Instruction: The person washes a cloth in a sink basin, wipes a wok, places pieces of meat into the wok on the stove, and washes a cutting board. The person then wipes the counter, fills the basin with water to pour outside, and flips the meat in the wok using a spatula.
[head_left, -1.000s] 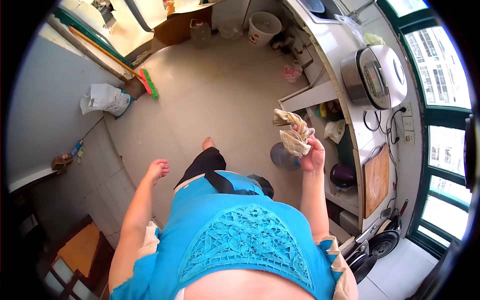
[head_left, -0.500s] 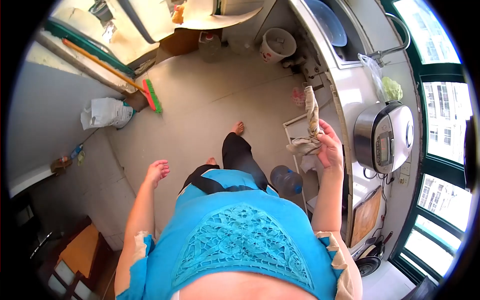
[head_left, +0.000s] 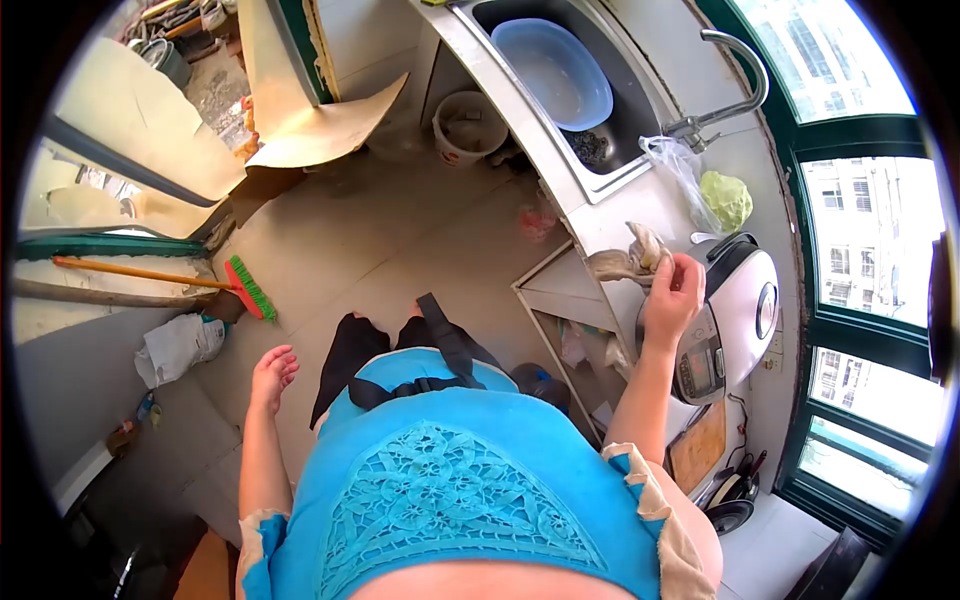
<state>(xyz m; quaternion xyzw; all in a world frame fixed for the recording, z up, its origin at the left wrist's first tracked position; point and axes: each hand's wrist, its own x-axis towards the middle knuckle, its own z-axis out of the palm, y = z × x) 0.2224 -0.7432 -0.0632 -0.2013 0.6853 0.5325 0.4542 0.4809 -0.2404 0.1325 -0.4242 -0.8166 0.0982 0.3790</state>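
Observation:
My right hand (head_left: 674,300) pinches a crumpled beige cloth (head_left: 625,264) over the counter edge. Right beside that hand stands a silver and white rice cooker (head_left: 738,290) on the counter. My left hand (head_left: 270,378) hangs at my left side above the floor, its fingers loosely bent and holding nothing. Farther along the counter is a sink (head_left: 632,150) with a blue plastic basin (head_left: 550,72) in it and a curved tap (head_left: 745,80). A green cabbage (head_left: 726,200) and a clear plastic bag (head_left: 680,175) lie behind the cloth.
A white bucket (head_left: 470,125) stands on the floor near the sink end. A broom (head_left: 245,285) leans at the left, close to a white bag (head_left: 180,348). Under the counter is an open shelf frame (head_left: 545,320); a wooden board (head_left: 697,445) lies behind the rice cooker.
I have turned toward the counter and stepped nearer to the sink. My right hand has carried the cloth from beside the counter to over its edge. My left hand remains without anything in it.

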